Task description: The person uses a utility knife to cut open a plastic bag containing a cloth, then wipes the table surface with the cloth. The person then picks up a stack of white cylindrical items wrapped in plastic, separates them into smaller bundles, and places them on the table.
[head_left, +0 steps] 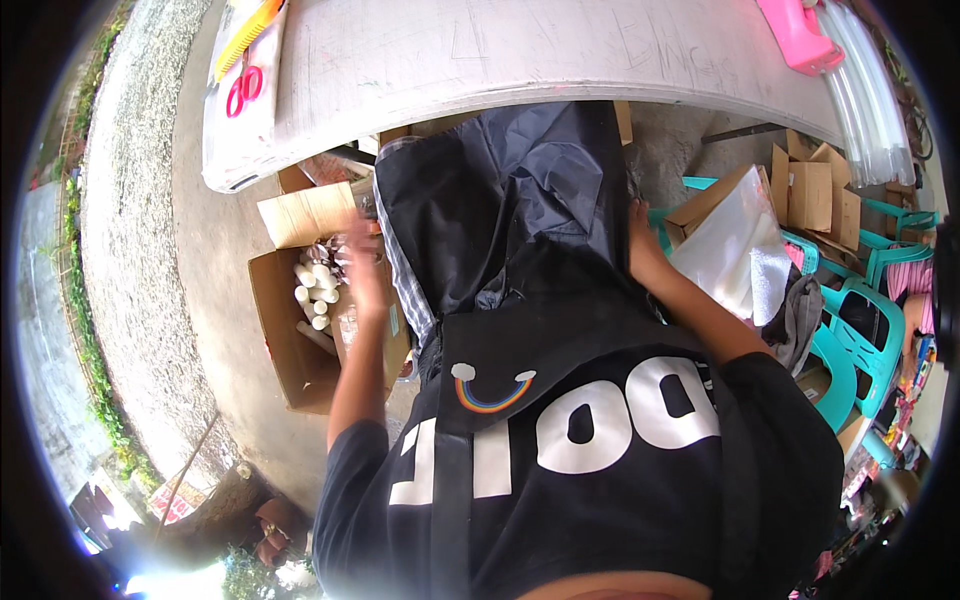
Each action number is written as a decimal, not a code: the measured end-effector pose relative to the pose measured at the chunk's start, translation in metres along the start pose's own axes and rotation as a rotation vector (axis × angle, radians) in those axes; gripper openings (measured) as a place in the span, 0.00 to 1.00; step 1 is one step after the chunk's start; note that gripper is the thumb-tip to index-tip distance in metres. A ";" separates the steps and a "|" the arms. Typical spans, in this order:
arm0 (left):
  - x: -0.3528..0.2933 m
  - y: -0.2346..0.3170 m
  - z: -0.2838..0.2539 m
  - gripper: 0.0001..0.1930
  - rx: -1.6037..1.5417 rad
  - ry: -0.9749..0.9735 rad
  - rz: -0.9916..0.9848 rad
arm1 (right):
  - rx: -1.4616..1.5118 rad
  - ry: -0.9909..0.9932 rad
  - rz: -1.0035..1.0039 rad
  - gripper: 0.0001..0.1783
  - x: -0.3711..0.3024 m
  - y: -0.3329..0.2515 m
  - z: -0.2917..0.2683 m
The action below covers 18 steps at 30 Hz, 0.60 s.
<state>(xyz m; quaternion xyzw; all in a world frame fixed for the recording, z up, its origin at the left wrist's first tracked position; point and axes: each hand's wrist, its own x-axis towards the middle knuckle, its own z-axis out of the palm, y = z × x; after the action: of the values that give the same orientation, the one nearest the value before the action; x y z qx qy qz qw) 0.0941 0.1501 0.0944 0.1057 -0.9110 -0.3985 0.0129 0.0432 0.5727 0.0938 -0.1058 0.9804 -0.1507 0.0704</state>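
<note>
My left hand is smeared by motion above an open cardboard box on the floor to my left. White cylindrical pieces lie in that box, with dark, shiny pieces beside them that I cannot make out. Shiny black fabric covers my lap and reaches under the table edge. At its right side rests my right hand, its fingers mostly hidden from view. A black apron with a rainbow print hangs over my front.
Ahead stands a whitish, scratched table. Pink-handled scissors and a yellow tool lie at its left, a pink tool and clear plastic at its right. Teal chairs, a plastic bag and cartons crowd the right.
</note>
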 end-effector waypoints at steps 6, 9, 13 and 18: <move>-0.051 -0.014 0.019 0.30 0.017 -0.090 0.307 | 0.328 0.027 -0.174 0.30 -0.062 0.050 0.020; -0.111 -0.077 0.024 0.30 -0.229 -0.130 -0.073 | 0.404 -0.141 -0.013 0.29 -0.099 0.038 -0.014; -0.185 -0.117 0.014 0.30 -0.314 -0.410 -0.740 | 0.479 -0.282 0.182 0.29 -0.127 0.034 -0.045; -0.076 -0.071 0.023 0.29 0.780 -0.877 -0.274 | 0.789 -0.355 0.435 0.28 -0.079 0.047 -0.006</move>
<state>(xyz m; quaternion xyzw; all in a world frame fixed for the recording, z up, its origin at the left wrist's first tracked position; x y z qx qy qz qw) 0.1785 0.1355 0.0320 0.0447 -0.8884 -0.0396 -0.4551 0.1102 0.6365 0.0936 0.1123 0.8208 -0.4722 0.3012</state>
